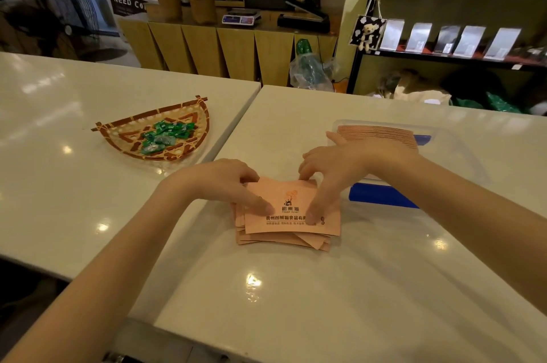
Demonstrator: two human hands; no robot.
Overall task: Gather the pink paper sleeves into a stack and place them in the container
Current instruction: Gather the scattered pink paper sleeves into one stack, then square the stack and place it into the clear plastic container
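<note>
A loose pile of pink paper sleeves (pixel 288 225) lies on the white counter, the top one printed with a panda logo and dark text. My left hand (pixel 225 182) rests on the pile's left side, thumb and forefinger pressing the top sleeve. My right hand (pixel 334 167) spreads over the right side, its fingers touching the top sleeve's far and right edges. Behind my right hand stands a clear plastic container (pixel 461 149) with blue clips, holding a neat row of pink sleeves (pixel 381 133).
A fan-shaped woven basket (pixel 124 133) with green wrapped candies sits on the left counter. A gap (pixel 236 131) runs between the two counters. Shelves of pouches (pixel 444 40) and a wooden cabinet (pixel 225 48) stand beyond the far edge.
</note>
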